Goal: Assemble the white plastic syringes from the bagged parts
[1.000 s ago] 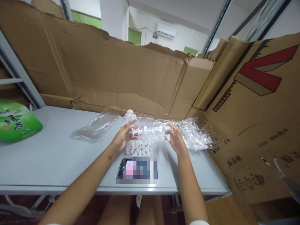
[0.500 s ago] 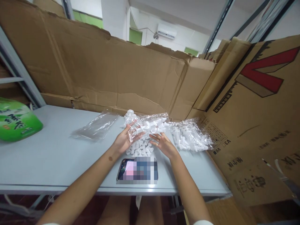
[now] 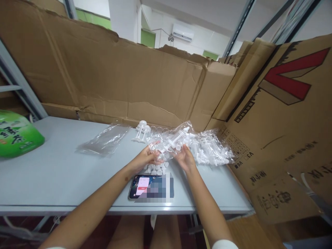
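While left hand [image 3: 145, 159], right hand [image 3: 184, 159] pinch bag [image 3: 173, 141], phone [image 3: 142, 185] hugs table [image 3: 77, 206] edge.

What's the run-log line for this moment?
left hand: gripping clear bag | right hand: gripping same bag | bag: white plastic parts, held over table

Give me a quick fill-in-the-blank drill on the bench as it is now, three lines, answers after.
The left hand and right hand both grip a clear plastic bag holding ____ plastic parts. A soft ____ packet sits at the left end of the grey table. Behind the table stands a brown wall of ____.
Missing: white; green; cardboard.
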`<act>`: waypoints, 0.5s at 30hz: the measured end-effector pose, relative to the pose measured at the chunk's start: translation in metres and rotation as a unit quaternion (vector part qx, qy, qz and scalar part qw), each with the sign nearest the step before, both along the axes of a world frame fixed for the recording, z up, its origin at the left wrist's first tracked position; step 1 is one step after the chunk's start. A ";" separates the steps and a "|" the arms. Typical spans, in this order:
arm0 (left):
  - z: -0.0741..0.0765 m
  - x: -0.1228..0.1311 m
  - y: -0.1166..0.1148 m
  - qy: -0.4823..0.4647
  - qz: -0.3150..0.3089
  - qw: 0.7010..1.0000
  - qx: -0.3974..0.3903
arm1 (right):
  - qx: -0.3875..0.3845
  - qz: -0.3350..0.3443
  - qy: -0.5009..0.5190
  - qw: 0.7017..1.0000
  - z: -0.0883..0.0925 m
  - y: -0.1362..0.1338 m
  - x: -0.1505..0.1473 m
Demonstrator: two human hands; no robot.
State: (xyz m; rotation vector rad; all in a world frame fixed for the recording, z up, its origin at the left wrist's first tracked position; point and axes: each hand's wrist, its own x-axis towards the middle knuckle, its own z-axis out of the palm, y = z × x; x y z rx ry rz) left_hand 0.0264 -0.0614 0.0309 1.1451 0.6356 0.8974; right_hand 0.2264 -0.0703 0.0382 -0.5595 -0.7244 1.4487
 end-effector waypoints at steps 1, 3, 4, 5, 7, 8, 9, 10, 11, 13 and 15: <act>-0.001 0.001 0.000 0.000 -0.004 1.000 0.000 | 0.002 0.000 0.001 1.000 0.001 0.000 0.000; 0.000 0.003 -0.001 -0.009 -0.009 1.000 0.002 | -0.002 -0.001 0.009 1.000 0.001 0.000 -0.001; 0.001 0.004 -0.002 -0.016 -0.011 1.000 0.002 | -0.006 -0.005 0.016 1.000 0.001 0.000 -0.002; 0.002 0.004 -0.002 -0.022 -0.012 1.000 0.003 | -0.011 -0.009 0.023 1.000 0.001 0.001 -0.003; 0.003 0.005 -0.004 -0.027 -0.011 1.000 0.004 | -0.018 -0.013 0.029 0.999 -0.001 0.001 -0.005; 0.004 0.005 -0.004 -0.025 -0.010 1.000 0.004 | -0.019 -0.011 0.027 0.999 -0.001 0.001 -0.007; 0.004 0.006 -0.005 -0.020 -0.009 1.000 0.006 | -0.020 -0.004 0.022 1.000 -0.001 0.001 -0.008; 0.004 0.006 -0.005 -0.015 -0.009 1.000 0.009 | -0.022 0.007 0.017 1.000 0.000 0.000 -0.010; 0.004 0.006 -0.006 -0.008 -0.010 1.000 0.012 | -0.025 0.019 0.012 0.999 0.000 -0.001 -0.012; 0.002 0.006 -0.005 0.009 -0.007 1.000 0.023 | -0.035 0.038 0.003 0.999 0.001 -0.003 -0.014; -0.001 0.006 -0.002 0.027 0.019 0.998 0.046 | -0.047 0.040 -0.016 0.998 0.003 -0.005 -0.015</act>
